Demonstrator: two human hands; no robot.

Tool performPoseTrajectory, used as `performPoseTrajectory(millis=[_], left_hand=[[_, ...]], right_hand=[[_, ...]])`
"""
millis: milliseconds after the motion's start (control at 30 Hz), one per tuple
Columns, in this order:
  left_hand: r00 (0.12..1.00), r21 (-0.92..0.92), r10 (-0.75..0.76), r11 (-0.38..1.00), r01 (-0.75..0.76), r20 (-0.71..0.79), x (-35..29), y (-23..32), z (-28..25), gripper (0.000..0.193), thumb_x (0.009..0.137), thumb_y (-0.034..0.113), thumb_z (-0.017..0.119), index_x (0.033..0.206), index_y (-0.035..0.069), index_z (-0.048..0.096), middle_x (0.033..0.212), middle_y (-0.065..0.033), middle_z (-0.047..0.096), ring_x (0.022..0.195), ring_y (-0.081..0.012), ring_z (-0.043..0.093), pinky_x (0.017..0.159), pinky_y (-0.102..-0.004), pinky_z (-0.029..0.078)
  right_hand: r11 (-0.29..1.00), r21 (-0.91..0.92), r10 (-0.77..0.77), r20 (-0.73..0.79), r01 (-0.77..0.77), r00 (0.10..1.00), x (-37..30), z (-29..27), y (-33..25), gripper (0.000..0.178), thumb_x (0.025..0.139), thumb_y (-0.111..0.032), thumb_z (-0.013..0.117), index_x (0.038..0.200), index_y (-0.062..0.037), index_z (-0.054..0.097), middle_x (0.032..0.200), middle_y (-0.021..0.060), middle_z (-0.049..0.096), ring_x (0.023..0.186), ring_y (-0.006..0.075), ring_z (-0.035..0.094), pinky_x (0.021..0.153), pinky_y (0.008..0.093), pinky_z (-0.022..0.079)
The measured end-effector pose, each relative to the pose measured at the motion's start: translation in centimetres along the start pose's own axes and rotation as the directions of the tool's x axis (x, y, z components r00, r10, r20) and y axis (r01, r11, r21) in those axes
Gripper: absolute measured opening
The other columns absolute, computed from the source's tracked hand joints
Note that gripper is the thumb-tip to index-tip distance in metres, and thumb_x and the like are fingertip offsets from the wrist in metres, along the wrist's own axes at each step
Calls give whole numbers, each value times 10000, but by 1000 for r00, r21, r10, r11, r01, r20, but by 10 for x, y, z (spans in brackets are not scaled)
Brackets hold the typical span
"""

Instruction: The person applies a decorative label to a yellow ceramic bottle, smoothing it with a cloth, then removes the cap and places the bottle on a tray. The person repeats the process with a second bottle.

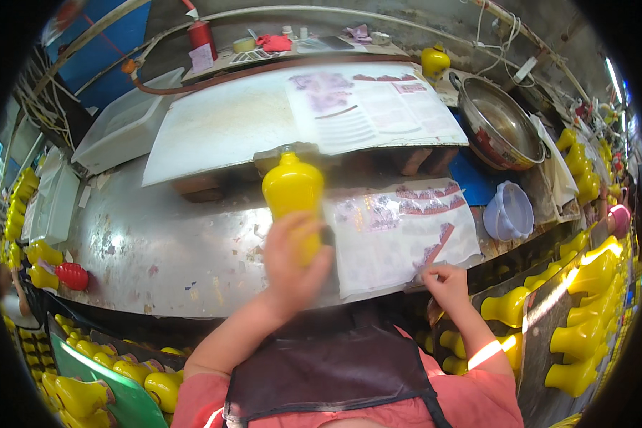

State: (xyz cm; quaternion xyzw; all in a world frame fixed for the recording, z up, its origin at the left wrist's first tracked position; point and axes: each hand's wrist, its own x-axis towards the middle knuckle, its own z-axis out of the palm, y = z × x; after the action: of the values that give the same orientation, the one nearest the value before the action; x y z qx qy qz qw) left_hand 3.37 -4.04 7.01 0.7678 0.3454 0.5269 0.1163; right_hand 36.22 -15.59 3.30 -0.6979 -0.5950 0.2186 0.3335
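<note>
A glossy yellow vase (291,187) lies on the metal table with its narrow neck pointing away from me, against a small brown block (267,158). My left hand (297,265) is closed around its near end. To the right is a white sheet (364,265) printed with purple and red-brown patterned bands. A slanting patterned strip (437,244), which looks like a decal, is over that sheet. At its lower end my right hand (446,283) pinches it, fingers pressed together by the sheet's near edge.
A raised white board (225,118) with more printed sheets stands behind. Right of the sheet are a lilac plastic tub (508,212) and a large metal pan (506,118). Yellow vases (506,305) crowd racks on both sides. A red ribbed object (72,276) sits far left.
</note>
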Motion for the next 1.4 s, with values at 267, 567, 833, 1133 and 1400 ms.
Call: performPoseTrajectory(millis=[267, 567, 833, 1133, 1400], left_hand=[[981, -35, 77, 997, -72, 178, 43, 54, 54, 394, 729, 114, 840, 1081, 54, 673, 1082, -163, 663, 996, -374, 651, 850, -448, 540], [998, -4, 41, 999, -41, 48, 57, 44, 39, 340, 784, -81, 708, 1096, 47, 747, 997, -137, 735, 836, -298, 723, 721, -364, 584], [951, -346, -261, 888, 303, 164, 69, 59, -6, 208, 930, -38, 720, 1132, -3, 752, 991, -21, 719, 864, -75, 686, 769, -237, 556], [869, -484, -488, 742, 464, 83, 37, 41, -41, 210, 936, -68, 702, 1141, -23, 710, 1031, -43, 693, 920, -114, 696, 815, -259, 572], [637, -639, -771, 487, 595, 6, -20, 5, -41, 226, 936, -26, 689, 1158, -5, 651, 982, -57, 691, 851, -139, 683, 791, -296, 572]], right_hand=[[721, 662, 84, 209, -204, 974, 44, -6, -101, 269, 979, -80, 655, 1212, 12, 753, 789, -12, 656, 612, 35, 523, 537, 215, 408], [871, 354, -337, -72, 340, 939, 57, 14, -145, 281, 933, -60, 697, 1208, -20, 740, 730, -2, 579, 567, 39, 497, 527, 215, 381], [872, 490, -271, 475, 4, 837, 102, 7, -157, 236, 895, -126, 787, 1096, -28, 712, 723, -5, 641, 517, 50, 528, 422, 220, 416], [965, 223, -90, 772, -135, 629, 110, 28, -133, 143, 893, -154, 808, 963, -40, 758, 863, -45, 702, 767, 14, 583, 666, 231, 467], [966, 169, -2, 758, -194, 653, 104, 33, -121, 238, 875, -263, 816, 915, -35, 764, 778, 4, 691, 634, 49, 583, 549, 254, 475]])
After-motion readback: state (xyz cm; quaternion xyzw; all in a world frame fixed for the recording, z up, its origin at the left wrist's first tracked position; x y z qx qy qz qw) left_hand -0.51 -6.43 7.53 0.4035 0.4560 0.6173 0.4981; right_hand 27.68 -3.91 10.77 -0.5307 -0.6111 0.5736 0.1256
